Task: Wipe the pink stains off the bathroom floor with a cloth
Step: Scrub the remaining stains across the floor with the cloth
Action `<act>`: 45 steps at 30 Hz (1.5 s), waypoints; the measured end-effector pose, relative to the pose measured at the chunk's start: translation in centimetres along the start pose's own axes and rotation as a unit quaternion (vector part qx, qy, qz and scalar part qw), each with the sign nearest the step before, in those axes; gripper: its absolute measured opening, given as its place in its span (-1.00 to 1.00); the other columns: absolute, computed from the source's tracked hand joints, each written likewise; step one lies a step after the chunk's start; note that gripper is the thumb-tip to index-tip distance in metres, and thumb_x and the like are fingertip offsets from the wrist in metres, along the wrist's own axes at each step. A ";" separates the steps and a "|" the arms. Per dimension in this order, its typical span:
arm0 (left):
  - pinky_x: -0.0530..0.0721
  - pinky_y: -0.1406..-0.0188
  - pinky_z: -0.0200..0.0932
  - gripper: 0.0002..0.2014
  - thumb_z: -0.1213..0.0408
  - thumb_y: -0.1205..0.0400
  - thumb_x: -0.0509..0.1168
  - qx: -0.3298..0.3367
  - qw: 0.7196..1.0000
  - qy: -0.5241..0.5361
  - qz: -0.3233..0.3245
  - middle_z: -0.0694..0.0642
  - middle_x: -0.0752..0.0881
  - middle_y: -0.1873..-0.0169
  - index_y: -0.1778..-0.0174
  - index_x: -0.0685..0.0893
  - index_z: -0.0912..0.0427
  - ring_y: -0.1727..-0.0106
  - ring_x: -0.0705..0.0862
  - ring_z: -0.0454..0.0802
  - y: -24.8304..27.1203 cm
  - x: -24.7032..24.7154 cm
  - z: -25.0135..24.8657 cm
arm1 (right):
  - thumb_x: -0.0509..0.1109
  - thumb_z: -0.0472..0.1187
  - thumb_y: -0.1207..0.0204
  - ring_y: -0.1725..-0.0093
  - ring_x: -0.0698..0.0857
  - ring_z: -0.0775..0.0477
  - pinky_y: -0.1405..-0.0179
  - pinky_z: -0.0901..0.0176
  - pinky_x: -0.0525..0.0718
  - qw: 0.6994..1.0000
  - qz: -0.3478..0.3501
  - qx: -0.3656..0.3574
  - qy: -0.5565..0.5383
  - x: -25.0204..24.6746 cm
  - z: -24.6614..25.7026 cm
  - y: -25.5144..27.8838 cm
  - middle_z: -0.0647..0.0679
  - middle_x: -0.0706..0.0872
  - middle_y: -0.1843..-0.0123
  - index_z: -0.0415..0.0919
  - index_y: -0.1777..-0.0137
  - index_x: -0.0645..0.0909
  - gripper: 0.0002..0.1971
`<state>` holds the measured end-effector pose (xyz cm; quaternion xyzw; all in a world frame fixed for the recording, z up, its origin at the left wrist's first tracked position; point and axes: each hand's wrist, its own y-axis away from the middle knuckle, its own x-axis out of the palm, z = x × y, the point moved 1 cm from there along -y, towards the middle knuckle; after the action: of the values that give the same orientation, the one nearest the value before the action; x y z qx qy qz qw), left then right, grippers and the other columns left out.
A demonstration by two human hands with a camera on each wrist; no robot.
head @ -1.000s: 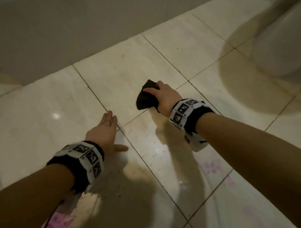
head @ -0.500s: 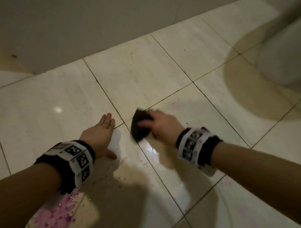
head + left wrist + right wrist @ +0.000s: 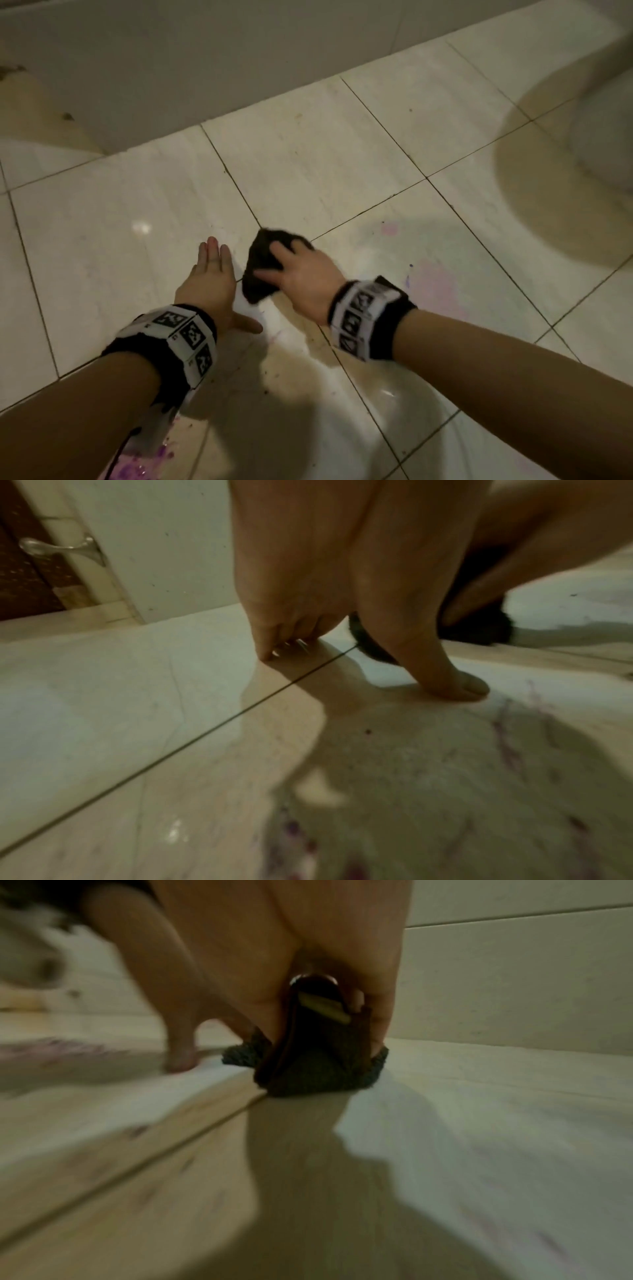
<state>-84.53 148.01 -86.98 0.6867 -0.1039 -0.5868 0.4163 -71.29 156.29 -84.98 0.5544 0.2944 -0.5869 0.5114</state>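
In the head view, at frame centre, a dark cloth is clamped under the curled fingers of the right hand against the floor tiles, pink stains lying to its right, while the left hand is spread flat, seemingly as a brace; in the left wrist view its fingers and thumb are pressed apart on the tile; in the blurred right wrist view, the cloth is pinned low at centre.

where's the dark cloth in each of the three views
Head view: dark cloth just left of centre, on the floor under the right hand.
Left wrist view: upper right, a dark patch behind the left hand's thumb.
Right wrist view: centre, bunched under the fingers.
Shared landmark: the dark grout line that runs by the cloth.
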 end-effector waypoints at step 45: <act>0.07 -0.57 0.26 0.36 -0.19 -0.29 0.53 0.040 0.999 -0.034 0.016 0.51 -0.40 -0.52 -0.58 -0.48 0.03 -0.58 -0.33 0.46 0.7 1.5 -4.6 | 0.53 -0.35 -0.28 0.10 0.68 -0.18 0.15 0.16 0.61 0.983 0.048 0.058 -0.165 2.4 -3.0 10.6 -0.13 0.60 -0.07 -0.09 -0.11 0.74 -0.62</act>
<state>-79.69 148.69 -87.75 0.6808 -0.1520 -0.5985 0.3939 -60.09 155.15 -85.50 0.4919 0.1442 -0.6614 0.5475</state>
